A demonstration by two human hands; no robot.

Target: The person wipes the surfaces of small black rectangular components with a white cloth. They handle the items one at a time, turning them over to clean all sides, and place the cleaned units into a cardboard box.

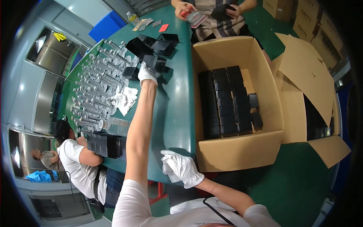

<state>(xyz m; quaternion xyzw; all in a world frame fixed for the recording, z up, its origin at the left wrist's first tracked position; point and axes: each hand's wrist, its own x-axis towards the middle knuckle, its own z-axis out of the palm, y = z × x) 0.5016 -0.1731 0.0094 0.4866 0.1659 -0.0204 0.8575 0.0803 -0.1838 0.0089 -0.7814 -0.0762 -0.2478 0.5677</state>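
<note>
My left hand (148, 74), in a white glove, reaches far over the green table (172, 113). Its fingers are closed on a black box (151, 61) beside a loose group of other black boxes (140, 47). At the near table edge, my right hand (182, 169), also gloved, is curled around what looks like a folded white cloth (172, 174); the glove and cloth blend together. Rows of clear stemmed pieces with round bases (98, 83) stand left of my left forearm. A crumpled white cloth (125, 100) lies beside them.
An open carton (238, 149) holding rows of black boxes (223, 102) is right of the table. Another open carton (291, 113) stands beyond it. A co-worker (215, 19) at the far side holds a black item. Another person (81, 159) sits left, near stacked black boxes (102, 144).
</note>
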